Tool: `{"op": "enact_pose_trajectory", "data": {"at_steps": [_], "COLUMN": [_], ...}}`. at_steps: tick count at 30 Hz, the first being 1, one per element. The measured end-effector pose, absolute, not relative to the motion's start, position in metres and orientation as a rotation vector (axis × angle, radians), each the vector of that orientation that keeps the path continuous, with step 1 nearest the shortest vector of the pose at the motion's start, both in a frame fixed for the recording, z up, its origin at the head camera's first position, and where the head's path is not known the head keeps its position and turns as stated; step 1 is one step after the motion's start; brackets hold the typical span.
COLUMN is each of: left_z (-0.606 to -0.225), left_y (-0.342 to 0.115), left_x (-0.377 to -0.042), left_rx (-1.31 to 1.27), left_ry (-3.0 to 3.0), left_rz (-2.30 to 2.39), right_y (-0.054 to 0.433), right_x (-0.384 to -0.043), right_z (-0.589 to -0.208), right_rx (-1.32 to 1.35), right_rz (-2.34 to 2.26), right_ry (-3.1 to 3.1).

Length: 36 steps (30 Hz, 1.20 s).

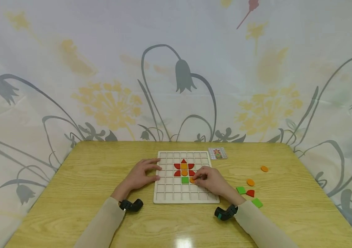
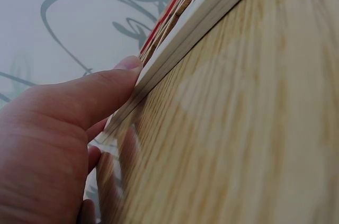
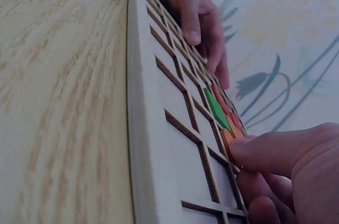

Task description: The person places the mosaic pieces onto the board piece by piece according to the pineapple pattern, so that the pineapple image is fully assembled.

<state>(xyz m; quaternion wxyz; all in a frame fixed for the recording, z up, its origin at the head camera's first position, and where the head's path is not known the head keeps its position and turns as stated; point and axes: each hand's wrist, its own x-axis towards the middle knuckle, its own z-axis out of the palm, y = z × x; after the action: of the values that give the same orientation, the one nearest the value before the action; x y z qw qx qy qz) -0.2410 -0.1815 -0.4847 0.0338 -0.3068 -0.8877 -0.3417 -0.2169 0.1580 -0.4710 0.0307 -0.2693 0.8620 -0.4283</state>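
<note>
A white grid board lies on the table. On it, red pieces surround an orange square and an orange disc, with a green square below. My right hand pinches another orange disc between thumb and fingers, at the cell just right of the green square. My left hand rests at the board's left edge, fingers spread and loosely bent; its thumb touches the rim in the left wrist view.
Loose on the table to the right lie two orange discs, two green squares and a red piece. A small pattern card sits by the board's upper right corner. Behind the table hangs a flower-printed cloth.
</note>
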Motion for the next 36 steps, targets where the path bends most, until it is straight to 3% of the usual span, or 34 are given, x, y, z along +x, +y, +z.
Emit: {"op": "enact_pose_trajectory", "data": {"at_steps": [10,26,36], "left_z": [-0.483,-0.482,-0.482], "left_y": [-0.181,-0.181,-0.181], "left_x": [-0.240,-0.238,-0.239], "left_rx": [-0.944,-0.925,-0.972], "left_ry": [-2.732,-2.756,-2.703], "left_rz": [-1.057,-1.057,-1.034], "right_y": [0.182,0.320,0.362], "right_x": [-0.219,-0.208,-0.209], "right_z": [-0.459,-0.454,-0.466], "right_rx": [-0.612,-0.241,0.024], "right_rz": [-1.409,-1.253,-1.448], "right_ry": [2.648,3.106,2.945]}}
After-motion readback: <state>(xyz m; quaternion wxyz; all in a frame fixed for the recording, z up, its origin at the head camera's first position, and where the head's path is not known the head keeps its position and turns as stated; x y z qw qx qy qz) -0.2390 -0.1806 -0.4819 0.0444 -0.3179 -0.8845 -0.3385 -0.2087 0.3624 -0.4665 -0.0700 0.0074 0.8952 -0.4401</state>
